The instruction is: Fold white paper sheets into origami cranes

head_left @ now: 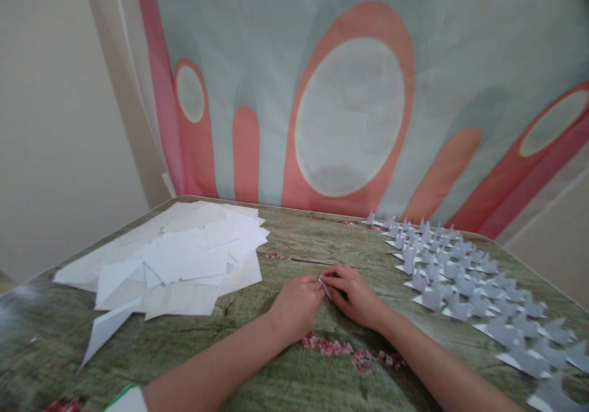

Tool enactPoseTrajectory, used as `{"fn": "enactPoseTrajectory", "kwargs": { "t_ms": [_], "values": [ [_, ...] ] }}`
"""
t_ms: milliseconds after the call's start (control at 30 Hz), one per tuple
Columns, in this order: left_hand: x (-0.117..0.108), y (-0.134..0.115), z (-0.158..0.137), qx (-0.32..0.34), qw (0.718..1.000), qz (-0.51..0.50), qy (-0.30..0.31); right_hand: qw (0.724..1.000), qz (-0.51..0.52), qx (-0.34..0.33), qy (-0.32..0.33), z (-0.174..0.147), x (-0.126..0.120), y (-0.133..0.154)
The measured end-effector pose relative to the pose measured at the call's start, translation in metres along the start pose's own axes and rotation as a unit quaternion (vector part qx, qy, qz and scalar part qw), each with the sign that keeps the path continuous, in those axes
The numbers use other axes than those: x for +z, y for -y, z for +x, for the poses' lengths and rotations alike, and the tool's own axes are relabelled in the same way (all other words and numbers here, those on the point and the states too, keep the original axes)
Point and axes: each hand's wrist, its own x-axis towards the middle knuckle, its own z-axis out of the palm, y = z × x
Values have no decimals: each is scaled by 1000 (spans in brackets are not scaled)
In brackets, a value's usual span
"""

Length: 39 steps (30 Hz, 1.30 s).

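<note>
The left hand (297,307) and the right hand (353,295) meet over the table (304,234), their fingertips pinching a small folded paper (326,289) between them. The fingers cover most of it, so its full shape cannot be told.

To the left of the hands and a little beyond them spreads a heap of white sheets (184,258), overlapping at many angles. One narrow folded sheet (108,331) juts from the near edge of the heap, toward the person and beyond the left forearm.

To the right of the hands, folded paper figures (432,298) stand in close, slanting rows, from well past the hands to the near right, just beside the right forearm. The strip of table between these figures and the heap is where the hands work.

Pink blossoms (329,344) printed on the tabletop lie just nearer than the hands. Ahead of them, a green-grey and coral printed backdrop (267,62) rises along the table's far edge, closing off that side.
</note>
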Motion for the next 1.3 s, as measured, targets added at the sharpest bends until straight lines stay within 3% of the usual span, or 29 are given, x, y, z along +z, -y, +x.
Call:
{"fn": "enactPoseTrajectory", "kwargs": {
  "t_ms": [133,200,533,800,1300],
  "values": [
    [-7,7,1,-81,995,-23,-57,999,-41,-4,16,0,0,2],
    [-9,4,0,-90,993,-14,-75,999,-46,-2,19,0,1,1],
    [-8,-12,-5,-52,997,18,-49,999,38,27,11,1,6,-13],
    [-10,-15,-3,-14,997,75,14,990,130,57,3,3,0,-13],
    [-37,-1,-11,83,994,24,72,992,106,62,9,3,-1,-14]
  ]
}}
